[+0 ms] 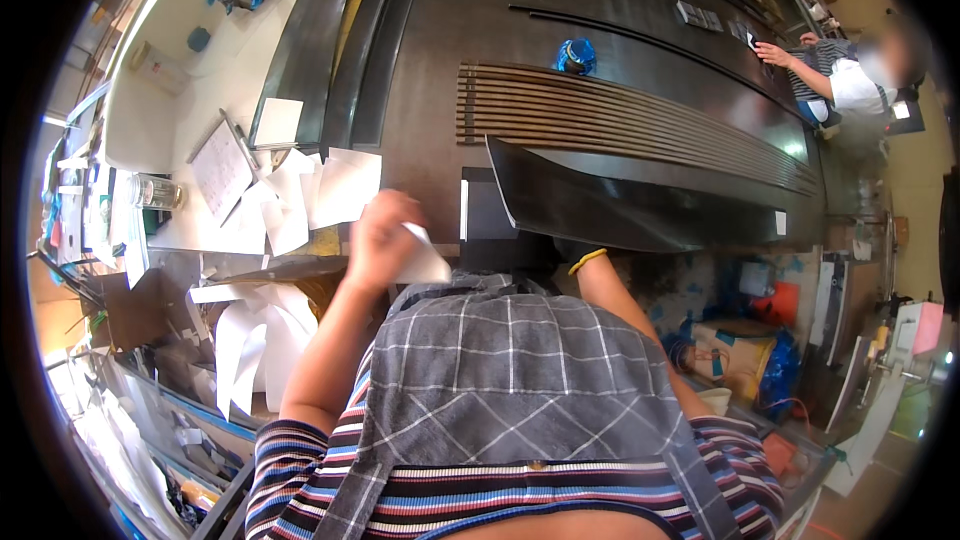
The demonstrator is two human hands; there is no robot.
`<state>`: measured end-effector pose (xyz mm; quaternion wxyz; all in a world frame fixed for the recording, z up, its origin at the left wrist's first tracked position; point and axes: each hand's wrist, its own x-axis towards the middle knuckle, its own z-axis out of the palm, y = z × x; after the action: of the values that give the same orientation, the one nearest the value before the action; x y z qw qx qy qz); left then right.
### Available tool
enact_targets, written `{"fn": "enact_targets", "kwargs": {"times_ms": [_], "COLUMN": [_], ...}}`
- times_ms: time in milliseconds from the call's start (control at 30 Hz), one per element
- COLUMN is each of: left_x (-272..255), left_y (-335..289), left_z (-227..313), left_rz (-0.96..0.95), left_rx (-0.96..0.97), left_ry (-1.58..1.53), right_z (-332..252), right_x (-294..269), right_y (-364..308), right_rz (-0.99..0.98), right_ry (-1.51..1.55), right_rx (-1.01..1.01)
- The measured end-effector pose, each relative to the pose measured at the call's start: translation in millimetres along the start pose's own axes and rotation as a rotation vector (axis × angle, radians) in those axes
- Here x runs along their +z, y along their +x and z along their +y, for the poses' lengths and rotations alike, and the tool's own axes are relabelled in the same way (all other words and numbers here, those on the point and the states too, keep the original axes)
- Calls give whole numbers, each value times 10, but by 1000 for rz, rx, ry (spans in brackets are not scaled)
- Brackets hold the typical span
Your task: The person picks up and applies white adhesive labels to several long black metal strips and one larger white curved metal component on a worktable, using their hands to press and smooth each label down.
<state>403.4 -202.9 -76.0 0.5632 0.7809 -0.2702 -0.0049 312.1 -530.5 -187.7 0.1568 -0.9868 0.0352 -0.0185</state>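
Note:
My left hand (pixel 382 240), slightly blurred, is closed on a small white piece of paper (pixel 430 260) in front of the apron. My right forearm, with a yellow band (pixel 588 260) at the wrist, reaches to the near edge of a long black curved panel (pixel 620 202). Past the band, a dark shape and the panel's edge leave the right hand's fingers unreadable. A small white label sits at the panel's right end. Just left of the panel lies a flat dark piece (pixel 488 212) with a white strip along its side.
Ribbed brown strips (pixel 600 120) and a blue-wrapped object (pixel 576 56) lie on the dark table (pixel 470 0). Loose white papers (pixel 345 185), a written sheet (pixel 220 170) and a glass jar (pixel 155 192) are at left. A co-worker (pixel 850 80) stands at the far right.

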Motion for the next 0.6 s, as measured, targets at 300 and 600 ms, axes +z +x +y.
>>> {"fn": "enact_targets", "kwargs": {"times_ms": [300,600], "left_x": [-268,752], "left_y": [249,533], "left_z": [-436,-363], "left_rz": [410,-230], "left_rx": [-172,-257], "left_ry": [372,84], "right_z": [194,8], "right_x": [160,-37], "right_y": [-132,-20], "right_rz": [-33,-9], "right_ry": [-67,-15], "right_rx": [17,66]}}
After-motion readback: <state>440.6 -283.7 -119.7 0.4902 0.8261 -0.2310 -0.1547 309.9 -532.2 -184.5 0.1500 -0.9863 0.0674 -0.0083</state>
